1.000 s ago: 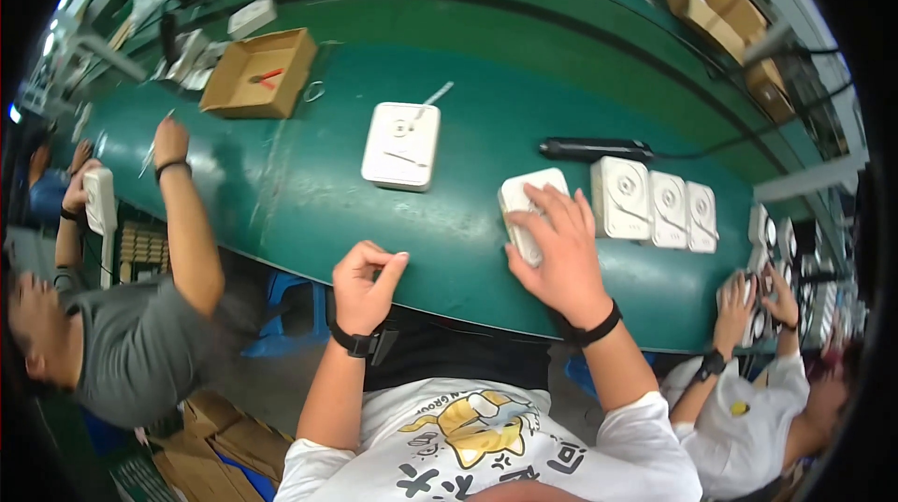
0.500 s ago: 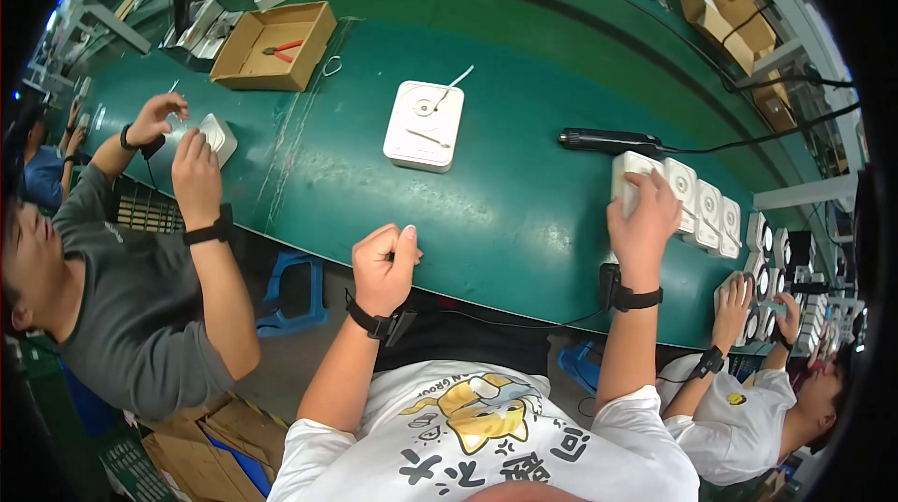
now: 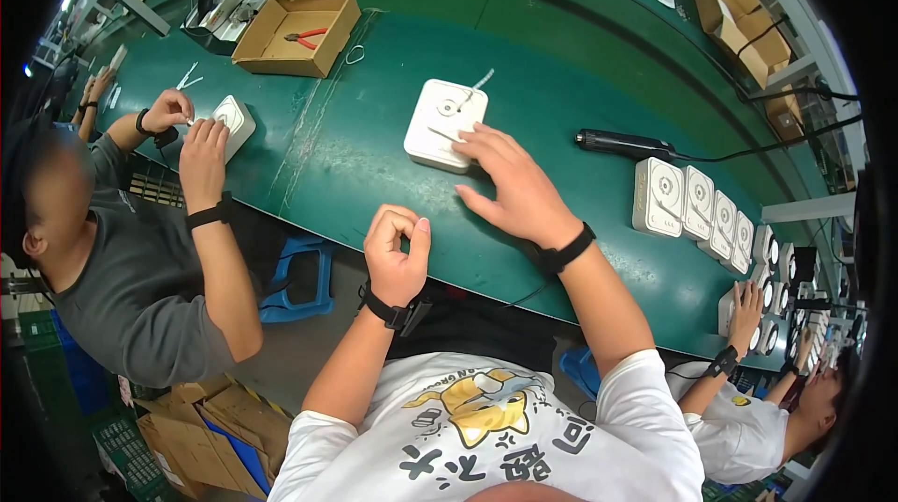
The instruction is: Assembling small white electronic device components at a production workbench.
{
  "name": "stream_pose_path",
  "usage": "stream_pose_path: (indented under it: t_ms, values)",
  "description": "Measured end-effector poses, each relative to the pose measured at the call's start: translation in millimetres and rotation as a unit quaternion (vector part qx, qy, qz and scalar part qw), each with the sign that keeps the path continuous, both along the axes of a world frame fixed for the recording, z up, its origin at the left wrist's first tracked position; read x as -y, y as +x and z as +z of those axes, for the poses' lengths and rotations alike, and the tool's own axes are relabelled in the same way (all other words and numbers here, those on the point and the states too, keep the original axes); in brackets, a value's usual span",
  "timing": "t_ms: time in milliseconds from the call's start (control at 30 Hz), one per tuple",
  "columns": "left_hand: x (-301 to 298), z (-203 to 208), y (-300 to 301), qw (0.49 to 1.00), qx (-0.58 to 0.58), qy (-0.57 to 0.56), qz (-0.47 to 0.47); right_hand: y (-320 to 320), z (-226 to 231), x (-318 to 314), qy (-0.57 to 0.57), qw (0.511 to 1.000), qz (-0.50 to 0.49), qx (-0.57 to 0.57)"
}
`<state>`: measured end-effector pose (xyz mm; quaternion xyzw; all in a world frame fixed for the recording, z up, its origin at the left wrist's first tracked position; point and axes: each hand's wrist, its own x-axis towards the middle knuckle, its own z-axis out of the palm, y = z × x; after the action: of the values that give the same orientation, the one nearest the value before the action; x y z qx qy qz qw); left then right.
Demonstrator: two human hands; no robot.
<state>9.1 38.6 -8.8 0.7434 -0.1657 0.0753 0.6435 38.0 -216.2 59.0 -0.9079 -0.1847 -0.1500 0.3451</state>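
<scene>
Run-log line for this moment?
right hand: open, at near-right corner of white unit | left hand: curled, nothing visible in it | black tool: lying near row of four white units

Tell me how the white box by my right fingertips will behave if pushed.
The white box is probably stiff, given its smooth flat sides. Lying broad face up on the green table, it would likely slide rather than tip. The thin strip reaching past its far edge may bend or snag.
</scene>
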Motion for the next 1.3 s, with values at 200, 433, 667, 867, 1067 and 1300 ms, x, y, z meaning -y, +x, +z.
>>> stream_pose_path:
  t_ms: [200, 433, 667, 867, 1067, 1300]
  values:
    - [13, -8, 2, 0.998, 0.034, -0.027, 0.052, -33, 13, 31, 0.039, 0.996, -0.024, -0.071]
    - [38, 24, 3, 0.995, -0.043, 0.068, 0.051, -35, 22, 27, 0.161, 0.940, -0.174, -0.247]
    - [70, 32, -18, 0.993, -0.022, 0.118, 0.012, -32, -8, 52, 0.119, 0.976, -0.122, -0.134]
    - [63, 56, -28, 0.986, -0.060, 0.152, -0.026, -45, -1, 48, 0.107, 0.991, -0.070, -0.047]
    - [63, 35, -31, 0.977, 0.058, 0.204, -0.011, -58, 4, 57, 0.125, 0.990, -0.026, -0.065]
    - [67, 35, -31, 0.976, 0.058, 0.210, -0.011, -65, 2, 55, 0.205, 0.964, -0.122, -0.116]
